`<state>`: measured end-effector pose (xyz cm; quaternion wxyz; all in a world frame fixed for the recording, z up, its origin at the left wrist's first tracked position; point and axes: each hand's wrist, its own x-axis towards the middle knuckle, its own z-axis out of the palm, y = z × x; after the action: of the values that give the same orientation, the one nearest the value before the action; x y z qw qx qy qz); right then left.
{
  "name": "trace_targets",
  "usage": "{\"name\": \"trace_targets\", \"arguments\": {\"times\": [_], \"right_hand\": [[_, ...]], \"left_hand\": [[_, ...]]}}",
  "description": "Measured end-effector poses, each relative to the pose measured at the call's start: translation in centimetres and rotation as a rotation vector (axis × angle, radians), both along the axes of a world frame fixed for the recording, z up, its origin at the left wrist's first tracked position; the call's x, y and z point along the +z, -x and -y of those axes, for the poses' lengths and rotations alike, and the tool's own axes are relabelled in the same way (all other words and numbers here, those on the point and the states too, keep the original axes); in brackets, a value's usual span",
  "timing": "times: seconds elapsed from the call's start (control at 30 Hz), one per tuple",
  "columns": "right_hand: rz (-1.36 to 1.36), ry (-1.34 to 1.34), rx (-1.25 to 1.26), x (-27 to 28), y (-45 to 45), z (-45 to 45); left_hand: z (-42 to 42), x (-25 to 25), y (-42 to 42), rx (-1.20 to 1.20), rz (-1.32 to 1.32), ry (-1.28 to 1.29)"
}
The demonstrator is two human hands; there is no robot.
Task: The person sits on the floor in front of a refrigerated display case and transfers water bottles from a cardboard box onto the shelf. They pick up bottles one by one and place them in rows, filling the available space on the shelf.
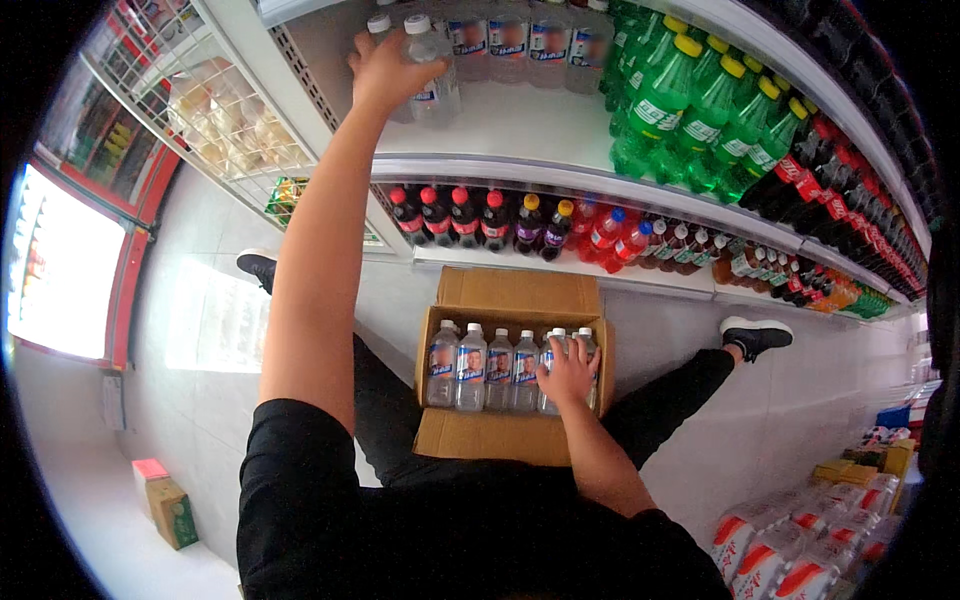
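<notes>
On the upper shelf [517,127], my left hand [394,71] reaches around two clear plastic bottles [433,101] with white caps, thumb on the right one and fingers at the left one. They stand left of a row of matching labelled bottles [508,45]. Between my legs is an open cardboard carton [517,292] filled with more of these clear bottles [471,367]. My right hand [571,371] spans the bottles at the carton's right end, fingers spread over their upper parts. The palm hides how firmly it holds them.
Green soda bottles [686,112] stand right on the upper shelf. Dark cola bottles [442,217] and red drinks [611,236] line the lower shelf. A white wire rack [240,142] borders the left. Shrink-wrapped bottle packs [787,547] are at lower right, small boxes [169,510] at lower left.
</notes>
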<state>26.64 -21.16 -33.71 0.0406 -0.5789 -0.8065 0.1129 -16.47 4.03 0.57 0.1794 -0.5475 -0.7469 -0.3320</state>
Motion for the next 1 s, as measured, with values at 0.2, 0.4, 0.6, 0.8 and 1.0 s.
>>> {"name": "trace_targets", "arguments": {"times": [0.2,0.4,0.6,0.8,1.0], "right_hand": [[-0.001,-0.010,0.013,0.6,0.0,-0.2],[-0.018,-0.031,0.026,0.1,0.2,-0.1],[-0.019,-0.081,0.014,0.3,0.2,-0.2],[-0.063,-0.127,0.007,0.1,0.3,0.0],[-0.004,-0.055,0.024,-0.1,0.0,-0.3]], "left_hand": [[4.6,0.0,-3.3,-0.150,0.015,-0.114],[5.2,1.1,-0.6,-0.158,0.104,-0.240],[9.5,2.8,-3.4,-0.238,0.113,-0.277],[14.1,1.7,-4.9,-0.461,0.754,-0.309],[21.6,-5.4,-10.0,-0.748,1.574,-0.384]]}}
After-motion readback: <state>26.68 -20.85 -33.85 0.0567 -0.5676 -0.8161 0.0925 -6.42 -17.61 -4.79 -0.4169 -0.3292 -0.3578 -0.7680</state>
